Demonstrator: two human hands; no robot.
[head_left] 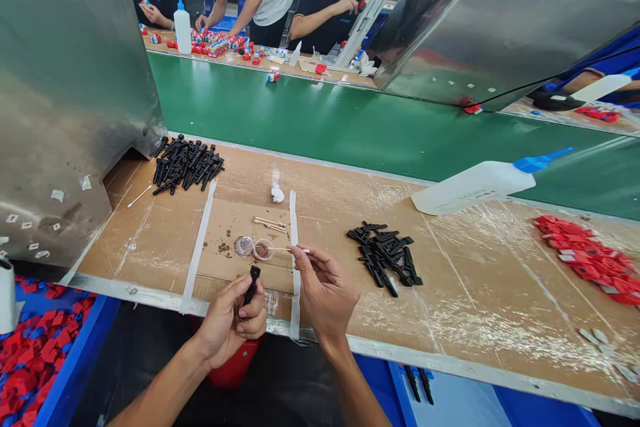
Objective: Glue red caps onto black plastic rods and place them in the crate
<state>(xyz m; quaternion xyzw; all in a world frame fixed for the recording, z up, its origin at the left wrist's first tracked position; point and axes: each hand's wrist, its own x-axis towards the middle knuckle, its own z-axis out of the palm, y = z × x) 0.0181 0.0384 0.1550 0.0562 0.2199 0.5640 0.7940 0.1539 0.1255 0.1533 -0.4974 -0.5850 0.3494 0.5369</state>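
My left hand [235, 320] is closed around a black plastic part [253, 280], its squarish head upward, over the table's front edge. Between thumb and fingers, my right hand [327, 290] pinches a cotton swab [281, 249], whose far end reaches the small round pot [263, 250] of brown stuff. Beside the pot lies a shiny round lid or dish [244, 246]. Several used swabs [270, 223] rest behind them on a cardboard sheet [225, 213] with brown spots. One pile of black parts [185, 163] lies at the back left, a smaller heap [385, 253] to the right.
A white bottle with a blue nozzle [475, 185] lies tilted at the right. Red parts [590, 257] are heaped farther right. Metal housings [65, 107] flank a green conveyor belt [300, 120]. Blue bins [95, 340] sit below the table. Several co-workers handle parts across the belt.
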